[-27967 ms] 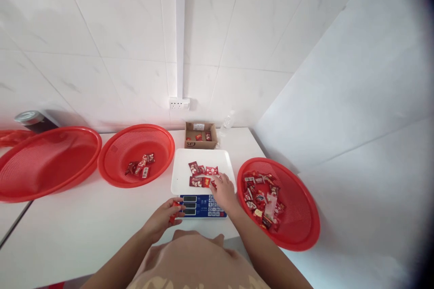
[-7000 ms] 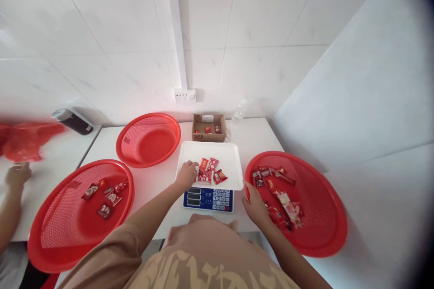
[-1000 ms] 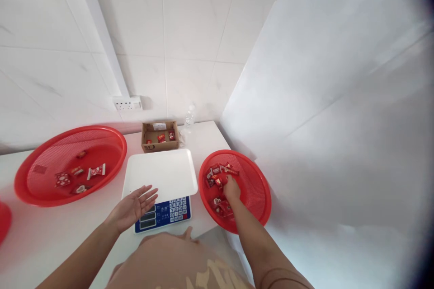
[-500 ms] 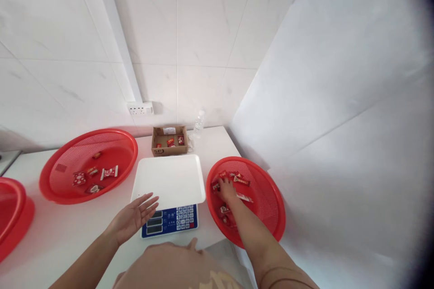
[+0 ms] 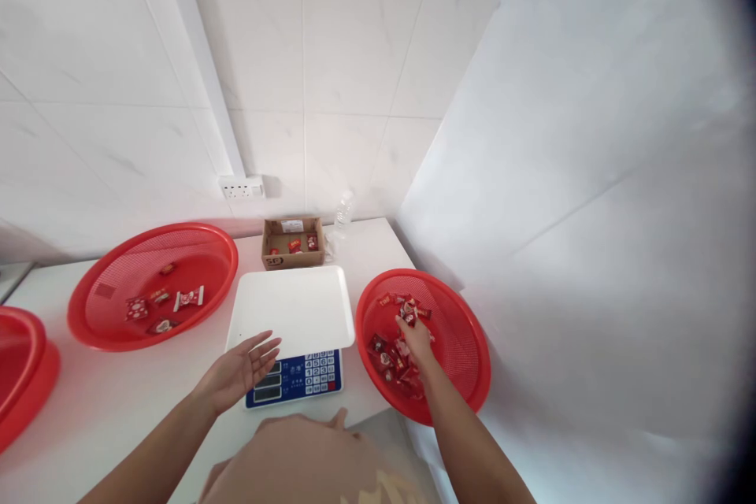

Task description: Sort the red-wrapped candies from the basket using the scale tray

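Observation:
My left hand (image 5: 241,372) is open, palm up with fingers stretched out, over the near left edge of the white weighing tray (image 5: 292,303). Below that tray shows the blue keypad panel (image 5: 322,372) of the digital scale. On the right, my right hand (image 5: 416,337) reaches into a red plastic basket (image 5: 464,346). Its fingers are closed on a red wrapped candy (image 5: 409,313). Around and below it lie several more red wrapped candies (image 5: 387,358), most in the near left part of the basket.
Another red basket (image 5: 94,307) at the left holds a few wrapped snacks. Part of a further red basket (image 5: 29,331) shows at the left edge. Behind the scale stand a small cardboard box (image 5: 294,260) with red packets and a clear plastic bottle (image 5: 343,209). A socket strip (image 5: 241,187) is on the wall.
My right hand has shifted slightly right within the basket and now grips a candy. More candies show in the near left part. My left hand has barely moved.

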`<state>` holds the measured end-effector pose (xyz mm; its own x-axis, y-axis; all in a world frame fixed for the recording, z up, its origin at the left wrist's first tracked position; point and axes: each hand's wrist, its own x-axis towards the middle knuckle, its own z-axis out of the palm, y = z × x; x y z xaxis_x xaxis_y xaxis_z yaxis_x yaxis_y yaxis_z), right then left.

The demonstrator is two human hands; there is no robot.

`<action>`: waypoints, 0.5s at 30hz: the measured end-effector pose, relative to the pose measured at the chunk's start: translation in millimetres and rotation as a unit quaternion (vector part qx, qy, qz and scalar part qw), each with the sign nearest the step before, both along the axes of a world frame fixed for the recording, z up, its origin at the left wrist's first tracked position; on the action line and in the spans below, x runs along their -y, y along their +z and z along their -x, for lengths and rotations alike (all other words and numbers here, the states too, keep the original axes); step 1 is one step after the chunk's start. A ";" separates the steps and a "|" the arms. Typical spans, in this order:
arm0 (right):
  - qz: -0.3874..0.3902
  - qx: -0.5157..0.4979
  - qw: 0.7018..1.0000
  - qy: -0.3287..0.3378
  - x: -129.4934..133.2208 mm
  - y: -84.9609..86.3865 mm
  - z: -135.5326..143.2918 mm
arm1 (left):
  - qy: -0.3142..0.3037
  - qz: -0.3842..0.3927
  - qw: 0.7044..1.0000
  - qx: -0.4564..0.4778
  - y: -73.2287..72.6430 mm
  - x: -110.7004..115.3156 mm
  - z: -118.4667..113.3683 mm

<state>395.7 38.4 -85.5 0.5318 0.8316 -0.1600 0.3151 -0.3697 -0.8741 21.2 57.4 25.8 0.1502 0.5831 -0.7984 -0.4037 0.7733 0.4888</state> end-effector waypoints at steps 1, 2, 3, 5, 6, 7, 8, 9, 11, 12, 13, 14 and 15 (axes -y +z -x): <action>-0.007 -0.022 1.000 -0.005 1.0 10.7 2.9 | -0.013 -0.002 1.000 0.000 0.9 -0.1 -1.9; -0.013 -0.045 0.999 -0.004 1.1 22.5 8.3 | -0.030 -0.007 1.000 0.003 2.2 0.1 -5.1; -0.021 -0.064 0.998 0.004 0.4 34.9 16.3 | -0.050 -0.014 0.999 0.006 4.1 0.5 -9.6; -0.032 -0.070 0.996 0.042 -3.4 58.7 39.5 | -0.097 -0.041 0.994 0.012 9.2 1.9 -22.8; -0.034 -0.064 0.995 0.074 -5.9 68.8 54.1 | -0.122 -0.061 0.990 0.014 12.0 2.7 -31.0; -0.033 -0.059 0.992 0.107 -8.5 76.9 69.9 | -0.149 -0.087 0.985 0.012 14.5 3.3 -39.8; -0.027 -0.063 0.987 0.147 -10.9 82.8 86.3 | -0.173 -0.116 0.978 0.005 16.5 3.5 -48.7; -0.019 -0.077 0.979 0.187 -12.8 86.3 102.5 | -0.195 -0.148 0.970 -0.003 17.5 3.3 -57.2; -0.007 -0.102 0.961 0.257 -15.2 86.8 131.4 | -0.212 -0.208 0.955 -0.029 16.1 1.3 -70.2; -0.003 -0.108 0.954 0.281 -15.7 84.5 143.1 | -0.204 -0.227 0.951 -0.047 13.7 -0.4 -73.9; 0.000 -0.108 0.949 0.297 -16.0 80.9 152.5 | -0.190 -0.236 0.951 -0.066 10.3 -2.5 -75.4; 0.004 -0.106 0.947 0.304 -16.3 76.8 159.7 | -0.174 -0.234 0.953 -0.083 6.3 -4.7 -74.8; 0.011 -0.104 0.946 0.306 -16.7 72.4 164.9 | -0.160 -0.225 0.956 -0.098 2.0 -6.8 -72.3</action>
